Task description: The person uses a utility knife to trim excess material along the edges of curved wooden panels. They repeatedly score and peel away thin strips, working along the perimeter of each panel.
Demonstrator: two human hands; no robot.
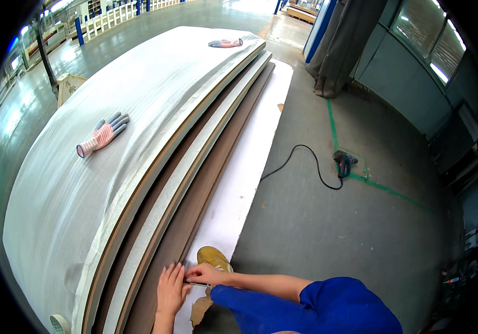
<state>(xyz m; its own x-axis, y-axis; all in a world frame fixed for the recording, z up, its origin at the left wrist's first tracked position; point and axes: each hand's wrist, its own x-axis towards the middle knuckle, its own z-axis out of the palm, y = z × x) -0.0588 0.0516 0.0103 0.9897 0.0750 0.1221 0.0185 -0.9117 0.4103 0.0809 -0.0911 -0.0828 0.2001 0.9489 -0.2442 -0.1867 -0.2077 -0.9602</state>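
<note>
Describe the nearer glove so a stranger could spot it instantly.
Find the big panel stack topped with white sheeting. Left of the picture's centre, on that sheeting, lies the reddish-striped, grey-fingered glove. It lies nearer than the similar far glove, fingers visibly spread.

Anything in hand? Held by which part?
A slim silver tool, seemingly held at its left end by the right hand. The left hand lies against the brown board; whether it also grips the tool cannot be told.

Workshop: power tool point(343, 162), stacked panels point(203, 192)
</note>
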